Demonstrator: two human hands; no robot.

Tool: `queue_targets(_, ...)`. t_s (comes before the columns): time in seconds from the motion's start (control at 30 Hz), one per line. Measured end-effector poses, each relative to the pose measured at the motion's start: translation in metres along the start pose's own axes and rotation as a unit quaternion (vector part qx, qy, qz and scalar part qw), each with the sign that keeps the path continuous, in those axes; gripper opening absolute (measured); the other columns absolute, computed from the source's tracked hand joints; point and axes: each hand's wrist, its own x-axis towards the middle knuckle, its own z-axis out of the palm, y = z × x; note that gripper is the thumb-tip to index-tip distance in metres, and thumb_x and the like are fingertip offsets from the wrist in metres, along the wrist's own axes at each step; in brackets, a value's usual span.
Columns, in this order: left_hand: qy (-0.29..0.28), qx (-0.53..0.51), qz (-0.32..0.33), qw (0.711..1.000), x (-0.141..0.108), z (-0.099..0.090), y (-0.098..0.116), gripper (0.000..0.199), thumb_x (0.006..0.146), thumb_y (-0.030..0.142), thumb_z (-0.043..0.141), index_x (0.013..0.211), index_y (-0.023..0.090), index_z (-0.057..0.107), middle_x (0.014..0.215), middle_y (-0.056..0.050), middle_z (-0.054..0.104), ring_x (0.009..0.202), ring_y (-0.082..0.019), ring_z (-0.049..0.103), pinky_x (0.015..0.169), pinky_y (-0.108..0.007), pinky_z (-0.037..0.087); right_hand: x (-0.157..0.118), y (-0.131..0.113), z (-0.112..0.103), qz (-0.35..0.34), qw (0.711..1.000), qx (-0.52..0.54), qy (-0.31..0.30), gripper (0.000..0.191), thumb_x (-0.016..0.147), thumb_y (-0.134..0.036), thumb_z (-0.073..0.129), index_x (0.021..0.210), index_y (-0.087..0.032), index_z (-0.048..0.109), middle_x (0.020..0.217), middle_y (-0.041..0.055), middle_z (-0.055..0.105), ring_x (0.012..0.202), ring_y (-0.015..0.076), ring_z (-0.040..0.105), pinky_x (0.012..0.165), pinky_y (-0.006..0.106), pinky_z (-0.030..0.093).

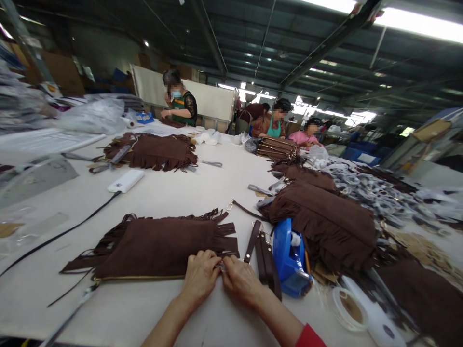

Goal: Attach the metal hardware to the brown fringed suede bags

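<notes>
A dark brown fringed bag (155,243) lies flat on the table before me, its gold zip along the near edge. My left hand (201,272) is closed at the bag's near right corner, fingers bent over its edge. Close against it, my right hand (240,279) is closed too, thumb and fingers pinched together. A small silvery piece (220,265) shows between the fingertips; its kind is hidden. Just right of the hands lie dark brown straps (265,260) with metal clasps. A grey wrapped strip (67,318) runs from the zip's left end toward the table's near edge.
Right of the straps stands a blue tape dispenser (292,260), near a tape roll (349,308) and piled fringed bags (321,221). Another bag (155,150) and a white power bank (126,181) with a black cable lie farther back. Co-workers (181,103) work along the far side.
</notes>
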Motion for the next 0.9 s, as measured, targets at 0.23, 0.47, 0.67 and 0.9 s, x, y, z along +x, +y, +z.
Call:
queue_targets(0.23, -0.019, 0.006, 0.004, 1.0, 0.0, -0.004, -0.001, 0.027, 0.083, 0.016, 0.043, 0.098, 0.025, 0.064, 0.1, -0.003, 0.062, 0.093, -0.021, 0.051, 0.075, -0.036, 0.03, 0.0, 0.004, 0.001, -0.009, 0.999, -0.031, -0.003, 0.018, 0.083, -0.014, 0.043, 0.098, -0.013, 0.052, 0.093, 0.0099, 0.062, 0.08, 0.0199, 0.062, 0.067, 0.028, 0.046)
queue_targets(0.47, -0.016, 0.012, 0.01, 1.0, -0.001, -0.003, -0.001, 0.03, 0.083, 0.015, 0.041, 0.099, 0.026, 0.063, 0.1, -0.002, 0.062, 0.092, -0.021, 0.051, 0.074, -0.036, 0.03, -0.002, 0.008, 0.001, -0.032, 0.998, -0.056, 0.005, 0.014, 0.084, -0.016, 0.042, 0.096, -0.015, 0.05, 0.089, 0.0071, 0.061, 0.077, 0.0181, 0.063, 0.064, 0.026, 0.046)
queue_targets(0.67, -0.005, 0.019, 0.018, 1.0, -0.002, 0.0, -0.003, 0.03, 0.082, 0.012, 0.039, 0.096, 0.025, 0.062, 0.101, -0.003, 0.061, 0.093, -0.022, 0.05, 0.074, -0.037, 0.03, 0.002, 0.004, 0.005, -0.037, 0.995, -0.094, 0.012, 0.019, 0.086, -0.018, 0.038, 0.1, -0.013, 0.051, 0.092, 0.0101, 0.062, 0.075, 0.0229, 0.064, 0.059, 0.031, 0.048)
queue_targets(0.9, 0.006, 0.021, 0.027, 0.999, -0.004, 0.004, -0.004, 0.03, 0.084, 0.012, 0.037, 0.097, 0.025, 0.061, 0.102, -0.003, 0.06, 0.093, -0.021, 0.049, 0.076, -0.037, 0.03, 0.004, -0.004, 0.008, -0.033, 0.993, -0.109, 0.011, 0.022, 0.08, -0.012, 0.041, 0.099, -0.011, 0.053, 0.089, 0.0108, 0.063, 0.074, 0.0241, 0.064, 0.059, 0.033, 0.05)
